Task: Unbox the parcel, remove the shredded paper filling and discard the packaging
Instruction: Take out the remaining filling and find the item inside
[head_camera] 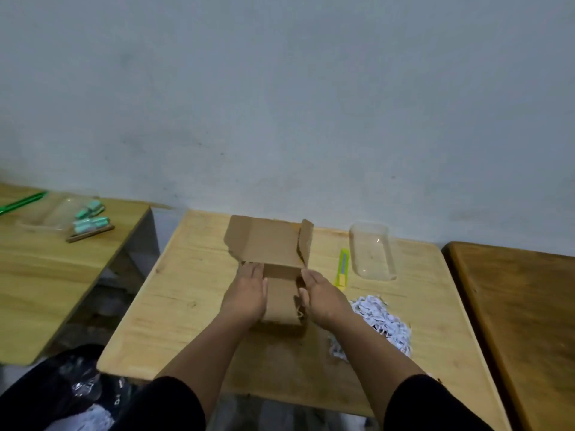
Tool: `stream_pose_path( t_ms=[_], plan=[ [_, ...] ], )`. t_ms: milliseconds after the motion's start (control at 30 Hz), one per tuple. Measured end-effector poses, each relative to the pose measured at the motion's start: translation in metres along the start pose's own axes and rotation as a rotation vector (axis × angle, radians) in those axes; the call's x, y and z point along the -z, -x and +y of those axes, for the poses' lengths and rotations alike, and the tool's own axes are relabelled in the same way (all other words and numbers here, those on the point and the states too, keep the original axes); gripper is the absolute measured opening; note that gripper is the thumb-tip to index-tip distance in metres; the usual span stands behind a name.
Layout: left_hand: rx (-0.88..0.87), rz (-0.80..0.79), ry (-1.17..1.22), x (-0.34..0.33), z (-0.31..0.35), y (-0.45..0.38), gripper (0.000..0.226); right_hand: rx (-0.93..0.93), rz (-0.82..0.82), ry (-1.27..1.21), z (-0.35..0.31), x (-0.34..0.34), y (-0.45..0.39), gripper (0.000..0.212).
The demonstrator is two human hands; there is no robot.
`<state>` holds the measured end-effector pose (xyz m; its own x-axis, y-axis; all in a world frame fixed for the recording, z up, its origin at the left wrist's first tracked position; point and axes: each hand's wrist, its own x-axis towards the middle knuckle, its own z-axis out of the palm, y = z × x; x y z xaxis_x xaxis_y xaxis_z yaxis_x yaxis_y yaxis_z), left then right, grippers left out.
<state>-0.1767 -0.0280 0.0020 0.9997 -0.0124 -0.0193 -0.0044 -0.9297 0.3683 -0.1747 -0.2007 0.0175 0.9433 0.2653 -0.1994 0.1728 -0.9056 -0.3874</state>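
A brown cardboard box [273, 244] stands in the middle of the light wooden table [186, 293], its lid flap folded back toward the wall. My left hand [245, 293] presses flat against the box's left side. My right hand [323, 298] presses against its right side. Between my hands a front flap [281, 301] lies over the opening, so the inside is hidden. A heap of white shredded paper [379, 318] lies on the table just right of my right wrist.
A yellow utility knife [342, 269] and a clear plastic tray [371, 250] lie right of the box. A black bag [62, 390] with white scraps sits at the lower left. The left table holds green packets [90, 219]; a dark table [522, 306] stands right.
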Motion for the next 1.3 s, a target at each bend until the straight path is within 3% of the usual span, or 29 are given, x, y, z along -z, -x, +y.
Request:
stream_pose_path(
  t_ms=[167,400,800,1033,1133,1300],
  plan=[
    [-0.078,-0.155,0.025,0.0,-0.062,-0.011,0.059,0.006,-0.124,0.042,-0.036,-0.035,-0.035,0.052],
    [-0.141,-0.249,0.188,-0.02,-0.09,-0.021,0.057,-0.002,-0.176,0.104,-0.052,-0.063,-0.069,0.053],
    [-0.129,-0.186,0.369,-0.031,-0.093,-0.017,0.053,0.446,-0.453,0.123,-0.045,-0.055,-0.092,0.06],
    [-0.069,-0.227,0.296,-0.017,-0.082,-0.016,0.054,0.57,-0.697,0.425,-0.019,-0.024,-0.126,0.09],
    [-0.038,-0.269,0.228,-0.012,-0.079,-0.014,0.055,0.683,-0.719,0.565,-0.013,-0.026,-0.126,0.094],
    [-0.004,-0.209,0.253,-0.01,-0.078,0.0,0.055,0.803,-0.7,0.666,-0.004,-0.039,-0.119,0.1]
  ],
)
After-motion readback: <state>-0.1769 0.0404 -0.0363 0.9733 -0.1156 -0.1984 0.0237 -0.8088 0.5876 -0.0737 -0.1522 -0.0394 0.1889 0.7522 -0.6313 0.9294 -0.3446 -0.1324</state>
